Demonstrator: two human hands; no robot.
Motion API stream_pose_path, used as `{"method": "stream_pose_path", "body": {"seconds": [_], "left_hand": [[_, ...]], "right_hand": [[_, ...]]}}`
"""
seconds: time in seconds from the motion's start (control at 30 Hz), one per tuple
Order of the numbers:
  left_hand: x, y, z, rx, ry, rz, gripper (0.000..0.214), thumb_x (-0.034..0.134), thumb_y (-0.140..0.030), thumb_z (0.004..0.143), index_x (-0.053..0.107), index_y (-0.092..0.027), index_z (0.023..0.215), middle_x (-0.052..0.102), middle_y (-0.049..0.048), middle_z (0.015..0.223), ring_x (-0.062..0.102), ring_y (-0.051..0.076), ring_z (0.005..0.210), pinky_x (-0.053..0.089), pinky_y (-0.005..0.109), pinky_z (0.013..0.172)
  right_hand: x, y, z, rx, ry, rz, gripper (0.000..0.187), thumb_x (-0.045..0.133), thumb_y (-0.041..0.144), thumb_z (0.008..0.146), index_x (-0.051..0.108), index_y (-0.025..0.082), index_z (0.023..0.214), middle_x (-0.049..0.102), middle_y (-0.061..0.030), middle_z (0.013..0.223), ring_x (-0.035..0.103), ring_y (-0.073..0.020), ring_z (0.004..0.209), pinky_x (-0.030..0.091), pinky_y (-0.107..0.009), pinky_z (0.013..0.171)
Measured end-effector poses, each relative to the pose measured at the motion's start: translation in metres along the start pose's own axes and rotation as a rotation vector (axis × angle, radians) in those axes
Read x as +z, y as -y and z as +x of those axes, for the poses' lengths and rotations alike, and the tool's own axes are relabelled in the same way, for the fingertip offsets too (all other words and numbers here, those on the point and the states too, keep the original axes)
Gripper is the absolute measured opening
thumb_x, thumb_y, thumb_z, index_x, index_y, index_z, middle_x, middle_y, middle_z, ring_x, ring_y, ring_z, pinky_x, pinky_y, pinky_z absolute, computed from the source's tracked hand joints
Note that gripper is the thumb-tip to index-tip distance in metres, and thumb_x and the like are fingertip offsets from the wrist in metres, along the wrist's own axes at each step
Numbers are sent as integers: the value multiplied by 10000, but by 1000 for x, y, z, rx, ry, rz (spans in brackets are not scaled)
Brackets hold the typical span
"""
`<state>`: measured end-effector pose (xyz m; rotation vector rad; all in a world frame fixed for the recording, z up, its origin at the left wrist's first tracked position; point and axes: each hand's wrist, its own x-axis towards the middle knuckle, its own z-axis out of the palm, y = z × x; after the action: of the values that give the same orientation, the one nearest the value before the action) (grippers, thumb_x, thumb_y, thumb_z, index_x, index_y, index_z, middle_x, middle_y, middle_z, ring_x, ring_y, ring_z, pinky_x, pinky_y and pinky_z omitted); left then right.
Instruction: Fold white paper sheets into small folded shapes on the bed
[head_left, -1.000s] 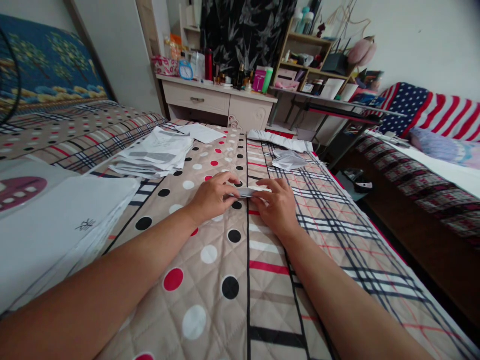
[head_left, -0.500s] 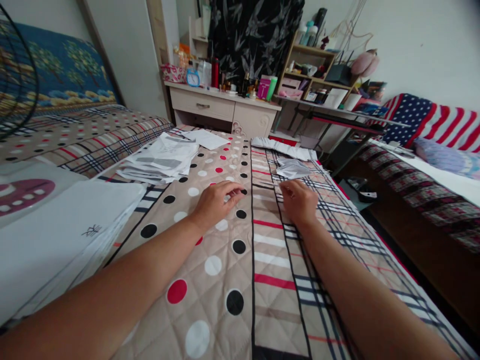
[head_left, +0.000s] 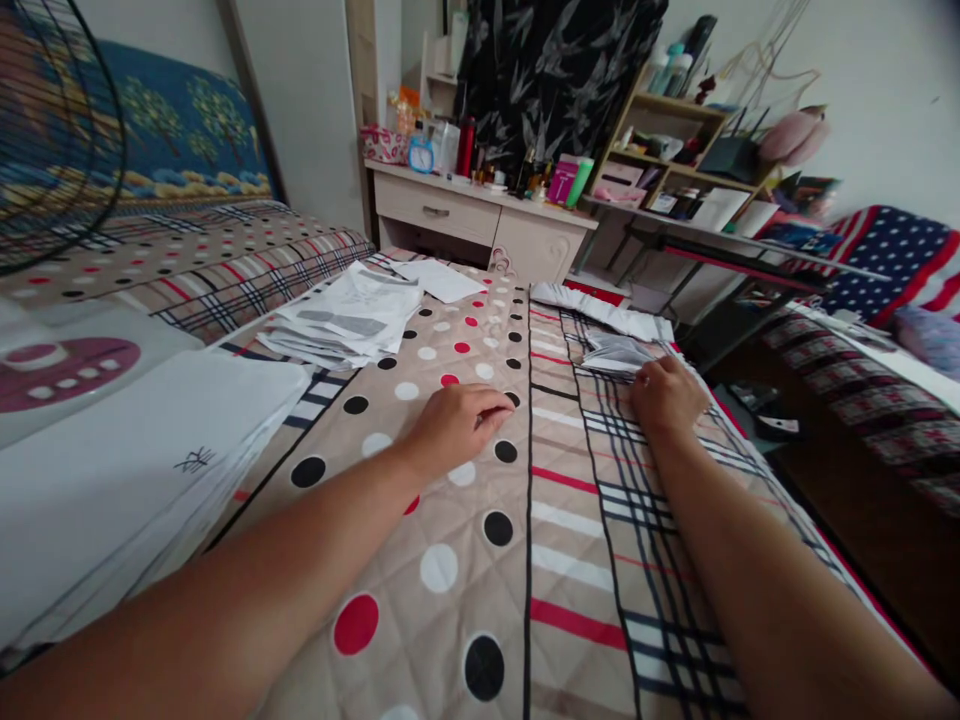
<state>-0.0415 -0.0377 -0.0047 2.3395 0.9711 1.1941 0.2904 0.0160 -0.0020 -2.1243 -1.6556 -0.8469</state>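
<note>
Now at the small pile of folded papers [head_left: 616,352] on the plaid side of the bed [head_left: 540,560], the person's right hand [head_left: 666,398] lies with its fingers curled over the pile's near edge; whether it grips a piece cannot be told. The left hand [head_left: 459,425] rests palm down on the dotted quilt, loosely spread and empty. The step looks like contact with the pile; lifting one thin piece would call for a fingertip pinch.

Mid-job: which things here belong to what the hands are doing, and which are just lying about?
In use: right hand on folded papers; left hand flat on quilt; paper stack, probably.
Lying about: fan, dresser, blue clock, flag blanket.
</note>
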Motion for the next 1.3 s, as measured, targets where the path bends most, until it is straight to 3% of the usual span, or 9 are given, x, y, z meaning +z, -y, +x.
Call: {"method": "stream_pose_path", "body": {"seconds": [0.27, 0.37, 0.47, 0.63, 0.87, 1.1, 1.2, 1.3], "left_hand": [[0, -2, 2, -27, 70, 47, 132, 612, -173, 852, 738, -194, 884, 760, 34, 900, 699, 176, 800, 522, 294, 714], [1, 0, 2, -26, 68, 41, 134, 613, -175, 851, 740, -201, 886, 761, 32, 898, 700, 178, 803, 523, 298, 722], [3, 2, 2, -27, 61, 29, 139, 612, -179, 851, 740, -202, 899, 761, 33, 906, 699, 183, 822, 526, 307, 741], [4, 4, 2, -41, 81, 35, 138, 616, -182, 843, 744, -198, 893, 757, 35, 901, 694, 185, 821, 522, 307, 738], [4, 4, 2, -14, 87, 42, 155, 600, -178, 848, 744, -205, 898, 755, 31, 911, 693, 184, 840, 522, 305, 749], [6, 6, 4, -42, 99, 34, 150, 603, -178, 842, 746, -199, 882, 749, 34, 904, 683, 184, 819, 512, 299, 714], [6, 7, 4, -61, 100, 8, 141, 612, -185, 835, 744, -197, 883, 747, 31, 899, 678, 179, 811, 507, 293, 707], [6, 9, 3, -69, 90, -24, 133, 621, -188, 831, 743, -198, 882, 747, 32, 895, 676, 176, 818, 510, 291, 720]], "right_hand": [[12, 0, 14, -37, 198, 5, 331, 436, 117, 848, 717, 176, 1012, 638, -139, 1060, 612, -264, 903, 413, -347, 689], [8, 1, 9, 8, 150, 37, 339, 460, 139, 833, 672, 171, 1096, 617, -142, 1135, 612, -265, 901, 417, -349, 678], [0, 7, -1, 31, 71, 47, 252, 500, 236, 838, 673, 173, 1010, 620, -131, 1127, 603, -265, 884, 404, -347, 646], [-11, 21, -11, -183, 132, 133, 211, 499, 252, 837, 699, 199, 875, 672, -80, 945, 598, -243, 881, 381, -325, 630], [-4, 26, -8, -229, 59, 196, 392, 481, 295, 870, 623, 173, 1214, 599, -127, 1245, 542, -283, 1104, 438, -372, 844], [8, 25, 2, -231, 364, 120, 493, 329, 404, 955, 499, 234, 1385, 473, -116, 1461, 486, -346, 1211, 408, -518, 930], [0, 27, 0, -206, 317, 104, 455, 353, 378, 949, 579, 210, 1306, 556, -135, 1369, 549, -328, 1139, 427, -474, 890], [-19, 40, -11, -160, 196, 129, 368, 395, 257, 915, 715, 161, 1069, 686, -146, 1106, 617, -278, 1007, 439, -381, 816]]}}
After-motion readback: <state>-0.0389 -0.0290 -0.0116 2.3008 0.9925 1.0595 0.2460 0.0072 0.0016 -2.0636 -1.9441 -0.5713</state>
